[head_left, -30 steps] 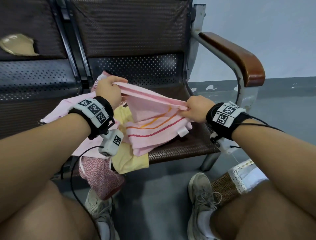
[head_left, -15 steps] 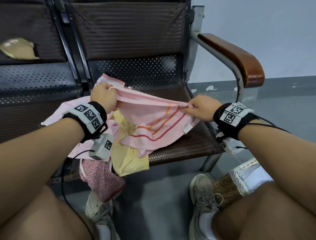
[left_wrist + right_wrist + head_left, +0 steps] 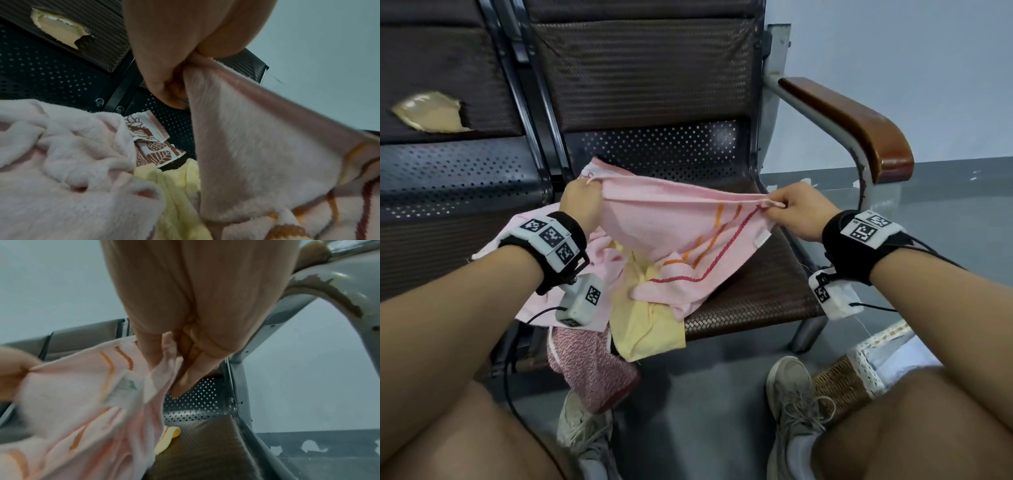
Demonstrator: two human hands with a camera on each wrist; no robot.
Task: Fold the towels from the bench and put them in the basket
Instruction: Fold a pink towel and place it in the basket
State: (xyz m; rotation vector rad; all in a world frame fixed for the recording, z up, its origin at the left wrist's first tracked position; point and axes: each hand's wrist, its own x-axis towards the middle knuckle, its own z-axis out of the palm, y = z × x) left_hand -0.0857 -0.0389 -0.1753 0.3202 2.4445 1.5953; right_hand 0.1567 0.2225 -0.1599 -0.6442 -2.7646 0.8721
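A pink towel point(image 3: 667, 222) with orange and red stripes is stretched over the bench seat point(image 3: 756, 291). My left hand point(image 3: 580, 202) pinches its left corner and my right hand point(image 3: 796, 209) pinches its right corner, so the top edge runs taut between them. The lower part sags onto the pile. In the left wrist view the left hand point(image 3: 185, 73) grips the pink towel point(image 3: 257, 154). In the right wrist view the right hand point(image 3: 172, 356) pinches the pink towel point(image 3: 82, 394). A wicker basket point(image 3: 839, 380) with a lace rim stands on the floor by my right leg.
Under the held towel lie a yellow towel point(image 3: 647, 325), a paler pink towel point(image 3: 602, 267) and a red-speckled cloth point(image 3: 592, 373) hanging over the seat's front. A brown-patterned cloth point(image 3: 152, 142) lies behind them. A wooden armrest point(image 3: 852, 123) stands at the right. My shoes are on the floor.
Both hands have moved apart and slightly away from me, spreading the pink towel wider. Its top edge is now stretched straighter above the seat.
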